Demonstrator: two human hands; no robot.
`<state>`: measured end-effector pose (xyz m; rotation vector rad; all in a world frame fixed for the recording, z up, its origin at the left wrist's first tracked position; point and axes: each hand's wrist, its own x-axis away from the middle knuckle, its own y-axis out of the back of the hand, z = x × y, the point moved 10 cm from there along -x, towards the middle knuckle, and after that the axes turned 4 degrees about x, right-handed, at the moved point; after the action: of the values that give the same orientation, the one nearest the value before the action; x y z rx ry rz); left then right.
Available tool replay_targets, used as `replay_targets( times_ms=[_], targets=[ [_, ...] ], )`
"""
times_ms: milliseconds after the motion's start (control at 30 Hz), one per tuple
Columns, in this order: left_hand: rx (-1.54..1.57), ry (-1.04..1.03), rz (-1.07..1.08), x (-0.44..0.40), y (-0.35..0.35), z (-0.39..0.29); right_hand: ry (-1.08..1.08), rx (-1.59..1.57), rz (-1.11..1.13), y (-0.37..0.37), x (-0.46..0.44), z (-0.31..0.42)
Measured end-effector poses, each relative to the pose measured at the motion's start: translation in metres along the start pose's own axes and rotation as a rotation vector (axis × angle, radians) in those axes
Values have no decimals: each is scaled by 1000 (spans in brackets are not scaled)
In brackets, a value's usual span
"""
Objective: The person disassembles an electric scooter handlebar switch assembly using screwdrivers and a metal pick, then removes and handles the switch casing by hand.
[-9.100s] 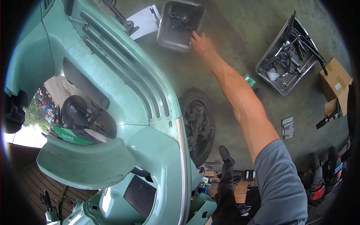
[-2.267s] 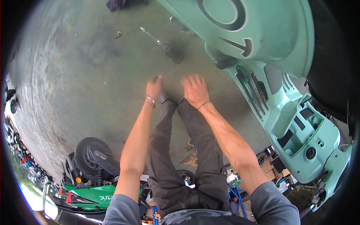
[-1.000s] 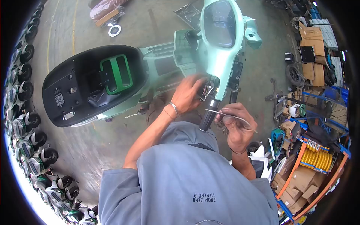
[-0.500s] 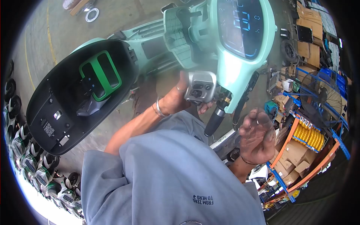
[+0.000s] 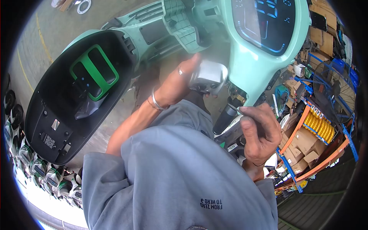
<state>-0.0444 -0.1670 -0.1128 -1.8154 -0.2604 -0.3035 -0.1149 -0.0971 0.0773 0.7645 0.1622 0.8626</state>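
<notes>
Floor | left hand: 1 silver housing | right hand: 1 rod

Lower-left glare blown white; fisheye edges dark; silver housing shining.

The switch housing is sitting in the left hand, the thin tool in the right hand; the handlebar grip is lying between. The storage bin is staying at left, the display ahead, the rack at right.
</notes>
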Motion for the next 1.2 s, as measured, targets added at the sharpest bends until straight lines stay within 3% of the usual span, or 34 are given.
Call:
replay_targets(
  times_ms=[100, 233, 433, 567, 633, 833, 1200],
  targets=[
    [-26, -12, -7, -4, -1, -4, -12, 106, 30, -11, -3, 0],
    [-43, -85, -128, -8, -3, -4, 125, 298, 63, -26, -6, 15],
    [314, -12, 139, -30, -11, 30, 141, 384, 150, -32, -4, 24],
    [95, 15, 159, -29, -26, 17, 158, 434, 182, -36, -3, 27],
    [11, 28, 16, -27, -20, 11, 169, 444, 170, -36, -3, 31],
    [-65, 4, 90, -27, -24, 7, 167, 506, 205, -38, -5, 39],
    [51, 85, 89, -19, -25, 10, 283, 669, 280, -50, -18, 57]
  ],
)
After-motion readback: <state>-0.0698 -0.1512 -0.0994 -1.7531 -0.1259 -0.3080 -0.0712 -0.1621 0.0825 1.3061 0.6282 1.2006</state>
